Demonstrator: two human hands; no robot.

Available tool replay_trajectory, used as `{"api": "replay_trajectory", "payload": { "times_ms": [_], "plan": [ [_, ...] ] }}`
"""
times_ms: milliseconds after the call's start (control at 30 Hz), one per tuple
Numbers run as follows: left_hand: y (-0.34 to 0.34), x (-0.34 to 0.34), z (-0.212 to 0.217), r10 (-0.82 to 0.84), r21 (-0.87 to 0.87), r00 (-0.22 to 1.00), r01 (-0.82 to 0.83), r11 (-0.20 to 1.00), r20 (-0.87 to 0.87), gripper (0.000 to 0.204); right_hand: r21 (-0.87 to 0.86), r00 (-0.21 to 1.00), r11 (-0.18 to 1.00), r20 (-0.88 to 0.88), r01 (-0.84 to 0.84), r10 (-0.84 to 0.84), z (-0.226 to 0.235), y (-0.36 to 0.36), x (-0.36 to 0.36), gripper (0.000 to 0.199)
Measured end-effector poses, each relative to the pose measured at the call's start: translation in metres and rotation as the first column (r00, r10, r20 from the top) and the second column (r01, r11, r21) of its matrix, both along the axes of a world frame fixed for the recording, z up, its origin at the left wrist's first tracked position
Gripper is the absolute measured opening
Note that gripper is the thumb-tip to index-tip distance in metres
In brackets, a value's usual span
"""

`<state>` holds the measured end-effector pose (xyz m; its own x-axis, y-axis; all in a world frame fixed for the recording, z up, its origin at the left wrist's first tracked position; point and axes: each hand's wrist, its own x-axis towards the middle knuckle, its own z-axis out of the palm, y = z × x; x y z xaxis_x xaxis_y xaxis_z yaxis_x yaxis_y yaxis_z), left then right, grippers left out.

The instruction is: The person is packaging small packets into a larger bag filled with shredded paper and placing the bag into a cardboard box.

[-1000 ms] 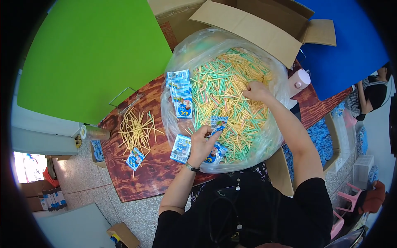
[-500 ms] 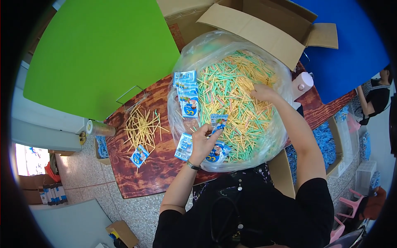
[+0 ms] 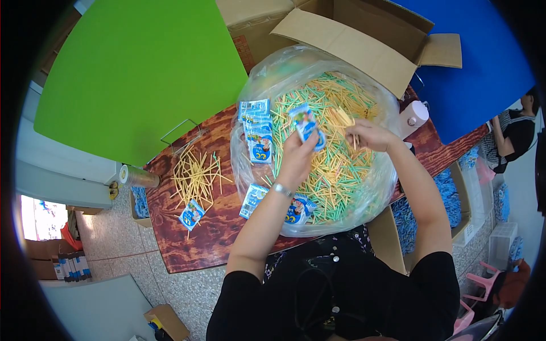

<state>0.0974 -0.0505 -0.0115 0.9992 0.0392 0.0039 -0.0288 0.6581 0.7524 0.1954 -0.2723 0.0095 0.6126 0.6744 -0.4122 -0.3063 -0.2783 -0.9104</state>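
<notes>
A large clear plastic bag (image 3: 372, 207) lies wide on the table, filled with loose thin sticks (image 3: 333, 190) in yellow, green and a little pink. Above the heap my left hand (image 3: 297, 161) is closed on a small blue-and-white packet (image 3: 304, 119). My right hand (image 3: 372, 136) pinches a small bunch of yellow sticks (image 3: 339, 118), fanned toward the packet but apart from it. A column of overlapping packets (image 3: 260, 145) rests on the bag's left side. By my left forearm lie a pale packet (image 3: 253, 200) and another blue one (image 3: 300, 210).
On the reddish wooden table (image 3: 187, 250), yellow sticks (image 3: 199, 176) lie scattered with one packet (image 3: 191, 214). A pinkish-white cup (image 3: 415, 116) stands right of the bag. Behind it is an open cardboard box (image 3: 347, 42). Another person (image 3: 512, 136) is at the far right.
My left hand has lifted its packet up and rightward over the heap. My right hand has risen slightly from the heap with yellow sticks in its fingers.
</notes>
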Motion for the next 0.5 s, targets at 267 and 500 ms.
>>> {"api": "replay_trajectory", "payload": {
  "times_ms": [267, 500],
  "plan": [
    [-0.033, 0.033, 0.008, -0.007, -0.233, 0.972, -0.049, 0.971, -0.235, 0.024, 0.306, 0.855, 0.951, -0.507, 0.056, 0.112, -0.016, 0.018, -0.044, 0.024],
    [-0.027, 0.035, -0.001, -0.191, -0.097, 0.943, 0.171, 0.981, -0.273, 0.018, 0.356, 0.774, 0.921, -0.624, 0.156, 0.110, -0.023, 0.022, -0.053, 0.026]
  ]
}}
